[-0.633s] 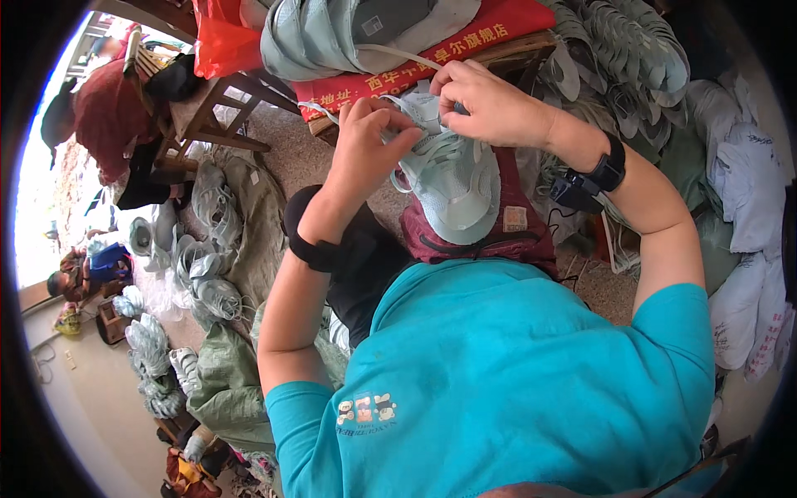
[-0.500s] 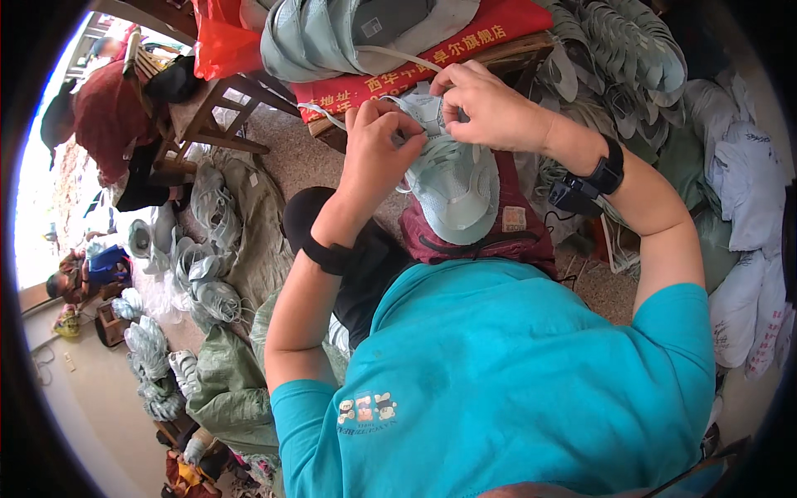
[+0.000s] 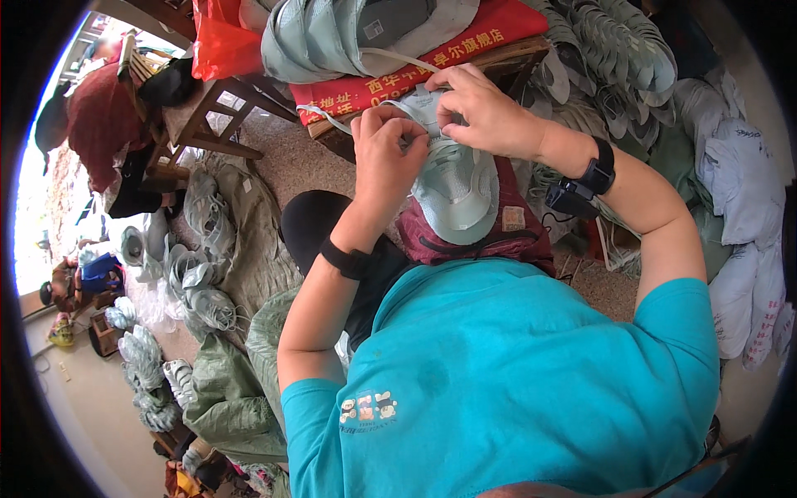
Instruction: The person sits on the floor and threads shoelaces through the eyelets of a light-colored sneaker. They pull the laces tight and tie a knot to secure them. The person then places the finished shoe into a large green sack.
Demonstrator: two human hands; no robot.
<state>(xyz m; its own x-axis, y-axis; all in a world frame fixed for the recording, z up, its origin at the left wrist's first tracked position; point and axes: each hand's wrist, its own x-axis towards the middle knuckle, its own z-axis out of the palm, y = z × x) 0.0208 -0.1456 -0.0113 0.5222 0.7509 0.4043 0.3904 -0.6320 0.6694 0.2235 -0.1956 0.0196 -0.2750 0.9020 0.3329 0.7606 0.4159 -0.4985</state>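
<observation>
A pale grey-green shoe upper [image 3: 457,203] rests over a maroon cloth [image 3: 527,236] on my lap, its toe toward me. Both hands are at its lacing. My left hand [image 3: 387,158] pinches at the left eyelet edge, and a pale shoelace [image 3: 320,114] sticks out to its left. Thumb and forefinger are closed in my right hand [image 3: 491,114], on the opposite side of the lacing; a flat lace end [image 3: 394,56] runs up and left from its fingers. The fingertips partly hide where each hand grips the lace.
Nested shoe uppers [image 3: 320,41] lie on a red printed cloth [image 3: 357,98] over a wooden bench [image 3: 531,51] ahead. More uppers [image 3: 623,54] are heaped at the far right, beside white sacks [image 3: 747,183]. Uppers and green sacking [image 3: 228,398] cover the floor at left. Other people sit farther left.
My left hand has shifted slightly right and down, closer to my right hand. The right hand has barely moved, and the shoe upper stays in place.
</observation>
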